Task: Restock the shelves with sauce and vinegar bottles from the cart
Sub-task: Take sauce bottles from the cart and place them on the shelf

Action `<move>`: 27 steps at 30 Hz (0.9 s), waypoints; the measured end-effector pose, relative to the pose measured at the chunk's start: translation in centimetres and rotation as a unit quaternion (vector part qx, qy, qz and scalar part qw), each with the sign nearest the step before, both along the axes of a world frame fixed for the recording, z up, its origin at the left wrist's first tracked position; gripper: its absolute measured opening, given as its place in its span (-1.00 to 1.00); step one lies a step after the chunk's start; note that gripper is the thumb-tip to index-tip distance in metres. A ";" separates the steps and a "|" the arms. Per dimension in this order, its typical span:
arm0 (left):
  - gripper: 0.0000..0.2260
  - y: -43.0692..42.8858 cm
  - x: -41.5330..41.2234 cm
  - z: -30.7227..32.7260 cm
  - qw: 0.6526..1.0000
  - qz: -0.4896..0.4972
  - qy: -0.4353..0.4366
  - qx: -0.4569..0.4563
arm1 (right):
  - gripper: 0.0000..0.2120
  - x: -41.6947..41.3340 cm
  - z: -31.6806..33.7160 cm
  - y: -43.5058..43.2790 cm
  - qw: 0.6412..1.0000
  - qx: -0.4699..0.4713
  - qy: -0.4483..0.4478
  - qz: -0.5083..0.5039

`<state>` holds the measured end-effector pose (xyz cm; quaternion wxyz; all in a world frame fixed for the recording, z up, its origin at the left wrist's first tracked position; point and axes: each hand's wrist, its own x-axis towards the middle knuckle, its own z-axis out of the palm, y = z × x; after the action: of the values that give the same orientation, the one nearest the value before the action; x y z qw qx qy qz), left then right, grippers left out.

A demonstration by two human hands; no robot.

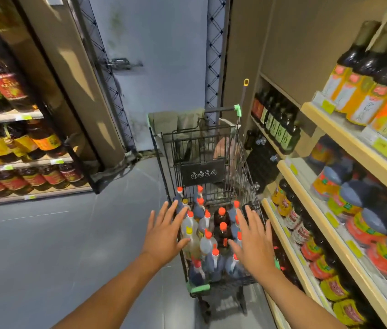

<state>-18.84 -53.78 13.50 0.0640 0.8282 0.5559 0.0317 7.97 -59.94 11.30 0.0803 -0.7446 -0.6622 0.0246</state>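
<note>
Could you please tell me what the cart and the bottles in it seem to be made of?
Cart: apparently dark-painted metal wire, shown by its thin grid bars. Bottles: probably glossy translucent plastic, given see-through walls and moulded handles; caps look like orange plastic.

Dim aisle, brighter lit shelves, soft blur, wide-angle bending at edges
</note>
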 end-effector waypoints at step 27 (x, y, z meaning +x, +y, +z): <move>-0.20 36.8 2.1 -11.7 0.965 -0.195 0.048 -0.169 | -0.34 -5.0 -10.3 26.3 0.941 -0.234 0.164 -0.183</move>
<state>-16.71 -16.98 1.78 0.1813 0.8981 0.3837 -0.1152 2.99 -33.64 0.97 0.0143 -0.8363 -0.4681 0.2852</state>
